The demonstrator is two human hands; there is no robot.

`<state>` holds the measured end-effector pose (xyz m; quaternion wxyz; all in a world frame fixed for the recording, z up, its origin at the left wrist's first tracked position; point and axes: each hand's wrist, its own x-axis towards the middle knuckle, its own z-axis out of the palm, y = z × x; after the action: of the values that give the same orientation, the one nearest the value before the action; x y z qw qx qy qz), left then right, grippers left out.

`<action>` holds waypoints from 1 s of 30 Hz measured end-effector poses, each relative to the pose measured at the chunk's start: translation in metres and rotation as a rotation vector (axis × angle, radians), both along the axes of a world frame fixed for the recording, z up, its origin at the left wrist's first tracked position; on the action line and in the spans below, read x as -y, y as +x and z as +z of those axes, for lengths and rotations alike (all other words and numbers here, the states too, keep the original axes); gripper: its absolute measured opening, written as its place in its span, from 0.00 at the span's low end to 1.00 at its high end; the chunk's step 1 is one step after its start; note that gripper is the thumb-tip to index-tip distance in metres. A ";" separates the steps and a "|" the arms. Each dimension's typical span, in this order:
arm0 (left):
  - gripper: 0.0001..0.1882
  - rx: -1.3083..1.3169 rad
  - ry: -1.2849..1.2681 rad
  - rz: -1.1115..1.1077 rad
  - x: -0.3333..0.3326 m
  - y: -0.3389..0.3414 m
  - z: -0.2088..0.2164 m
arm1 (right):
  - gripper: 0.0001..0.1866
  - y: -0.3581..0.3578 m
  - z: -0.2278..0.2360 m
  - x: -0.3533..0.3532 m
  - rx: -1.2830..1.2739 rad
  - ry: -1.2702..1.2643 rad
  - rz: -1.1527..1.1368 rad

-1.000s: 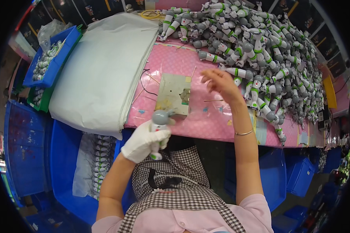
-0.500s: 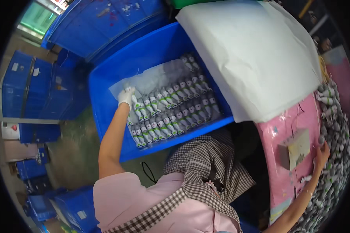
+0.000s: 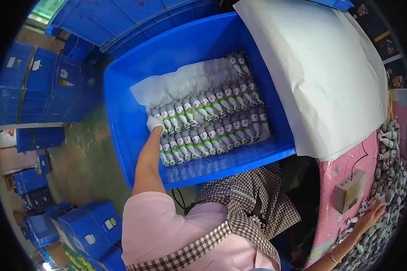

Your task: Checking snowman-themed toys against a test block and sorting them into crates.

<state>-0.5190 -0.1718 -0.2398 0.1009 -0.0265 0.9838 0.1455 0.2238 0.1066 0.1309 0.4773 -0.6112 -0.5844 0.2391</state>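
Inside a large blue plastic bin (image 3: pixel 122 67), rows of small figurines (image 3: pixel 199 108) with grey heads, white bodies and green bands lie side by side on a translucent sheet (image 3: pixel 185 80). My left hand (image 3: pixel 155 123), in a white glove, is closed at the left end of the upper row. It covers the lower part of the end figurine (image 3: pixel 155 111), whose grey head shows above the glove. Far to the right, my bare right hand (image 3: pixel 371 216) reaches over a heap of loose figurines (image 3: pixel 393 187), fingers extended, with no figurine visibly gripped.
Right of the bin, a white sheet (image 3: pixel 321 77) covers part of a pink-topped table (image 3: pixel 330 180). A small box (image 3: pixel 350 192) with a cord stands on the pink surface beside the heap. Stacked blue crates (image 3: pixel 40 86) line the left side, and more blue bins (image 3: pixel 135 22) stand behind.
My left hand has moved down toward me along the left end of the upper row. My right hand has shifted nearer to me over the heap. The whole view has shifted slightly.
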 end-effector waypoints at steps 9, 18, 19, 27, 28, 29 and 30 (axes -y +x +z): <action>0.20 -0.397 0.094 -0.335 -0.080 0.081 0.121 | 0.15 -0.109 0.025 0.045 -0.124 -0.247 0.169; 0.25 1.871 1.173 -0.913 -0.230 0.381 0.333 | 0.30 -0.186 -0.029 0.072 -1.185 -0.755 0.705; 0.26 1.815 1.187 -0.996 -0.236 0.396 0.338 | 0.30 -0.180 -0.036 0.077 -1.230 -0.781 0.675; 0.26 1.814 1.466 -0.795 -0.251 0.443 0.338 | 0.28 -0.136 -0.082 0.112 -2.248 -0.532 0.865; 0.27 1.849 1.443 -0.769 -0.252 0.444 0.340 | 0.29 -0.136 -0.083 0.113 -2.121 -0.463 0.865; 0.27 1.873 1.452 -0.808 -0.250 0.448 0.343 | 0.29 -0.140 -0.084 0.113 -2.127 -0.484 0.820; 0.27 1.860 1.445 -0.860 -0.249 0.451 0.346 | 0.30 -0.146 -0.084 0.111 -2.071 -0.270 0.861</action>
<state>-0.0679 0.0773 0.1058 0.7869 0.2649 0.1648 0.5324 0.0780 -0.0044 0.0472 0.5400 0.0870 -0.0389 0.8363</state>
